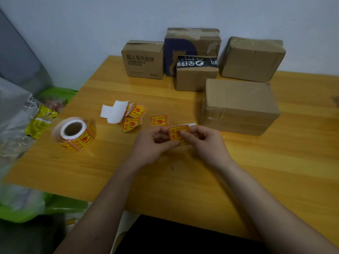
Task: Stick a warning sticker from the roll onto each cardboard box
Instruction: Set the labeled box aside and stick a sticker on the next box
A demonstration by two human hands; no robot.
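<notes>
My left hand (153,145) and my right hand (205,142) together pinch one yellow-and-red warning sticker (178,133) just above the wooden table (183,180); its white backing strip (191,124) sticks out behind. The sticker roll (74,133) lies on its side at the left. Three loose stickers (159,121) (131,124) (137,110) lie between roll and hands. Several cardboard boxes stand at the back: a plain one nearest (238,107), a small black-taped one (196,74), a printed one (143,59), a blue-printed one (190,43) and a plain one (253,59) at the right.
White backing scraps (114,111) lie next to the loose stickers. Plastic bags (18,110) and a yellow packet (41,121) crowd the floor left of the table. A pale wall stands behind the boxes. The table's near edge runs across the bottom.
</notes>
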